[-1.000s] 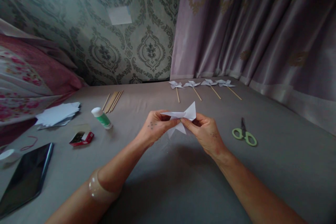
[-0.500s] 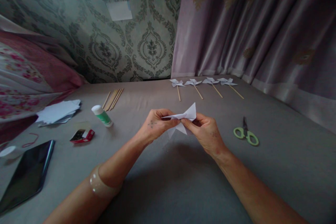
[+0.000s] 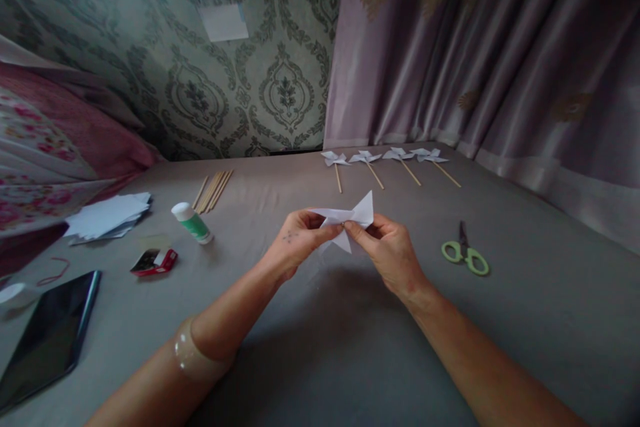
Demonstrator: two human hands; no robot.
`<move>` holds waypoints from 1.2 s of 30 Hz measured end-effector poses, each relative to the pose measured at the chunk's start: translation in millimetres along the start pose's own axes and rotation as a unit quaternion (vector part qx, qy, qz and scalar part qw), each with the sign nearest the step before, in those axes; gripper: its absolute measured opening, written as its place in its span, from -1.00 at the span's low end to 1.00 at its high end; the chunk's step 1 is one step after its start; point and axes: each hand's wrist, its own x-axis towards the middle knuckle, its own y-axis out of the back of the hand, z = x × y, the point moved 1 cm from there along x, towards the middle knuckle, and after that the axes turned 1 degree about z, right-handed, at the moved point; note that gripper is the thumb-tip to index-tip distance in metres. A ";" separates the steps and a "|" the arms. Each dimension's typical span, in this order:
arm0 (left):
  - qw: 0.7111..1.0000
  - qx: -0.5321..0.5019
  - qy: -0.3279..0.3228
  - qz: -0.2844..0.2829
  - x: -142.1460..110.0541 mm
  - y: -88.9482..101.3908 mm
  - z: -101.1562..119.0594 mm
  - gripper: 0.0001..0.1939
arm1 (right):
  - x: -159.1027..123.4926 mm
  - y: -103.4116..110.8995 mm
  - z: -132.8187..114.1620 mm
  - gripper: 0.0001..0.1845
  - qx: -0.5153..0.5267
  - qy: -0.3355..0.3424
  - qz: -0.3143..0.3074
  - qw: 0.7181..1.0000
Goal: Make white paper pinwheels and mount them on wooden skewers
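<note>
Between my two hands a white paper pinwheel (image 3: pixel 361 211) is held up over the grey cloth, its pointed blades sticking up and down. My left hand (image 3: pixel 300 235) pinches it from the left, thumb on the near face. From the right, my right hand (image 3: pixel 387 240) grips it, its thumb almost meeting the left one at the centre. A small dark metallic dot, perhaps a pin head, shows between the thumb tips. The fingers behind the paper are mostly hidden. No stick can be seen on this pinwheel.
Several pinwheels on sticks (image 3: pixel 367 157) lie at the back. Green-handled scissors (image 3: pixel 466 255) rest on the right. Leftward are wooden sticks (image 3: pixel 214 191), a glue stick (image 3: pixel 193 222), a small red box (image 3: pixel 154 263), paper sheets (image 3: pixel 107 216) and a dark tablet or phone (image 3: pixel 47 340).
The pinwheel has tilted slightly in my hands, so more of its near face and a small dark dot at its centre now show. Both hands keep their pinch.
</note>
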 end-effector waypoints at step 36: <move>0.996 -0.087 0.001 0.027 -7.3 -4.2 -0.8 -0.75 | 2.3 8.0 -19.7 -0.69 0.041 -0.036 -0.057 0.997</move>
